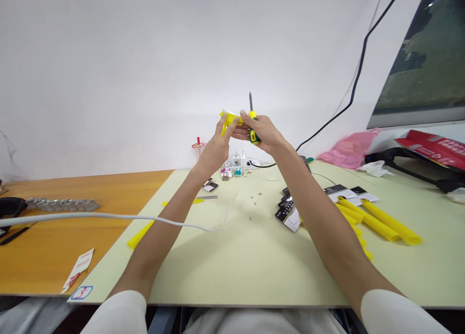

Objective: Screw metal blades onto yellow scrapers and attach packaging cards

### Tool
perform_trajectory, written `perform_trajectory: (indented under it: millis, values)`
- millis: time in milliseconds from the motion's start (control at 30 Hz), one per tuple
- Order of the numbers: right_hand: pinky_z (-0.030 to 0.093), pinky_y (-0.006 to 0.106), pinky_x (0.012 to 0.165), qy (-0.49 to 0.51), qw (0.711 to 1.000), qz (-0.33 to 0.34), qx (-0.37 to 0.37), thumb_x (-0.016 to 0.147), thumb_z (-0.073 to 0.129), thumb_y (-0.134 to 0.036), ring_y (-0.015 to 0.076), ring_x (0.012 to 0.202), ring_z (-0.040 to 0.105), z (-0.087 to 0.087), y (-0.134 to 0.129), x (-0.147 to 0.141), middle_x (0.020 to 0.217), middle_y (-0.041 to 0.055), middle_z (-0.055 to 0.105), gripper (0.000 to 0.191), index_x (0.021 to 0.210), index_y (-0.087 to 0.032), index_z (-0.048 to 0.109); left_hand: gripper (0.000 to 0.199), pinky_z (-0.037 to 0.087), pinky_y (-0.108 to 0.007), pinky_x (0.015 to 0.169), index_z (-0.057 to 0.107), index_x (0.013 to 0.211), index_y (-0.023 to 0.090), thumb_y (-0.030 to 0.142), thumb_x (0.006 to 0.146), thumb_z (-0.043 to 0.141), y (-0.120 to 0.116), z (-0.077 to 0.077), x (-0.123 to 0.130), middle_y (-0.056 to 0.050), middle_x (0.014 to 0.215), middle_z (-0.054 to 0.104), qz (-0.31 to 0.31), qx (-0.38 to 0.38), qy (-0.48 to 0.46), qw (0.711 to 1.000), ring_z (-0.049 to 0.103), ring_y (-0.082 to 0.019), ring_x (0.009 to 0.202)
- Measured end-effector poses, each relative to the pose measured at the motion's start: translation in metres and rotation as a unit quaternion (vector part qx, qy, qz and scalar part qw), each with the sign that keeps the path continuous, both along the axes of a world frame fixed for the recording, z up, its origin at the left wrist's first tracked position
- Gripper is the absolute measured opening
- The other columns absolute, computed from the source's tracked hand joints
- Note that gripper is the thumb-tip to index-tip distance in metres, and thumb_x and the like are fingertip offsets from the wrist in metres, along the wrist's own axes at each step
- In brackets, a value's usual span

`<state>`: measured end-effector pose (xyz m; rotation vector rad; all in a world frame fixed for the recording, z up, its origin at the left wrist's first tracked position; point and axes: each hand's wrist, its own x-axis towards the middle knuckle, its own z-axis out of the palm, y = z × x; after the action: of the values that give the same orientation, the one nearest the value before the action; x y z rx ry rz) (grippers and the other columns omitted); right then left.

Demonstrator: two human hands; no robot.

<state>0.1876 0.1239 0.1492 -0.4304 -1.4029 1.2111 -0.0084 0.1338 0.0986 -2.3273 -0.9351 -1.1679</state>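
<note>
Both hands are raised over the far part of the pale table, in front of the white wall. My left hand (218,147) pinches a small yellow piece (229,117) with a whitish top edge. My right hand (263,132) is closed round a yellow and green screwdriver (253,128), its metal tip pointing up. The fingers of my right hand also reach the right end of the yellow piece. Several tiny metal parts (250,219) lie on the table below the hands.
Yellow tubes (392,221) and black-and-white cards (288,216) lie at the right. A white cable (109,216) crosses from the left. Plugs (237,159) stand near the wall. Metal pieces (61,204) sit on the orange table (119,193). A pink bag (348,148) is at the back right.
</note>
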Motion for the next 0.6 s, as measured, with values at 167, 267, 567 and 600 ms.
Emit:
perform_trajectory:
  millis: [167, 267, 567, 600]
  values:
    - [0.075, 0.037, 0.081, -0.015, 0.999, -0.035, 0.009, 0.09, 0.096, -0.043, 0.0267, 0.088, 0.087, 0.005, -0.002, 0.015, 0.087, 0.0132, 0.085, 0.036, 0.084, -0.018, 0.072, 0.083, 0.068, -0.048, 0.097, 0.035, 0.179, 0.035, 0.002, 0.103, 0.034, -0.003, 0.003, -0.002, -0.01, 0.191, 0.018, 0.029, 0.04, 0.01, 0.999, 0.067, -0.034, 0.142]
    - [0.076, 0.038, 0.083, -0.054, 0.998, -0.041, 0.016, 0.094, 0.094, -0.033, 0.0269, 0.084, 0.087, 0.008, -0.008, 0.023, 0.089, 0.0174, 0.085, 0.027, 0.088, -0.013, 0.076, 0.082, 0.07, -0.046, 0.093, 0.041, 0.177, 0.034, 0.0, 0.103, 0.035, -0.005, 0.004, -0.005, -0.01, 0.19, 0.021, 0.053, 0.054, 0.021, 0.997, 0.069, -0.034, 0.139]
    - [0.076, 0.038, 0.083, -0.093, 0.993, -0.062, 0.048, 0.092, 0.095, -0.025, 0.0293, 0.088, 0.088, 0.011, -0.016, 0.028, 0.091, 0.0204, 0.086, 0.023, 0.088, -0.011, 0.078, 0.083, 0.072, -0.046, 0.088, 0.044, 0.176, 0.035, -0.003, 0.102, 0.038, -0.015, 0.009, -0.003, -0.008, 0.191, 0.019, 0.091, 0.059, 0.043, 0.993, 0.069, -0.037, 0.14]
    - [0.077, 0.039, 0.083, -0.094, 0.992, -0.062, 0.048, 0.09, 0.097, -0.026, 0.0296, 0.088, 0.088, 0.011, -0.016, 0.029, 0.091, 0.0203, 0.086, 0.024, 0.087, -0.011, 0.078, 0.083, 0.072, -0.046, 0.086, 0.043, 0.176, 0.036, -0.002, 0.103, 0.038, -0.016, 0.009, -0.003, -0.008, 0.191, 0.019, 0.093, 0.06, 0.046, 0.993, 0.069, -0.037, 0.141]
